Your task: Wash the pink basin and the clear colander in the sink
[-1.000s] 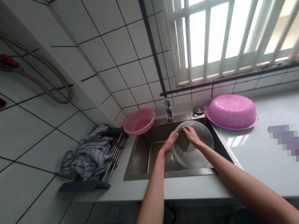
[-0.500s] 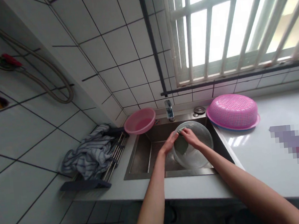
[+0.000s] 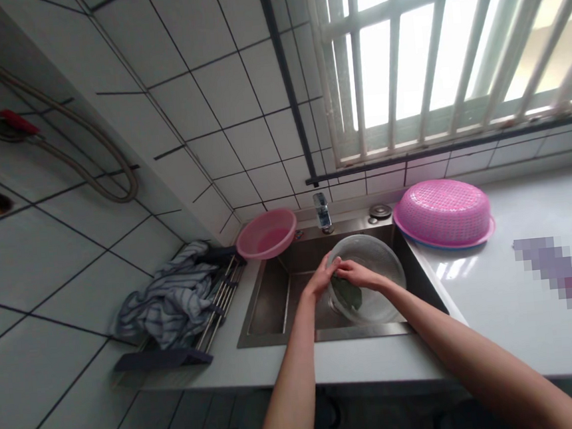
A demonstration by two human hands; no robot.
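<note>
A green dishcloth (image 3: 348, 294) hangs from my two hands over the left part of a clear, mesh-patterned plastic colander (image 3: 385, 269). My left hand (image 3: 320, 278) is closed at the colander's left rim with its thumb and fingers on the cloth's upper edge; whether it also grips the rim I cannot tell. Beside it, my right hand (image 3: 355, 273) pinches the same upper edge, over the colander's opening. The colander is tilted in the steel sink (image 3: 266, 316), its lower left partly hidden by the cloth.
Behind the sink stands a faucet (image 3: 322, 211), with a drain strainer (image 3: 380, 211) to its right. A pink basin (image 3: 268, 234) sits at the back left, an upturned pink basket (image 3: 446, 212) at the right. A striped cloth (image 3: 173, 298) lies on a rack (image 3: 221, 300).
Both hands have dipped slightly, the right one moving in toward the left. The dishcloth hangs lower, its bottom edge now further down over the colander. The view has shifted slightly.
</note>
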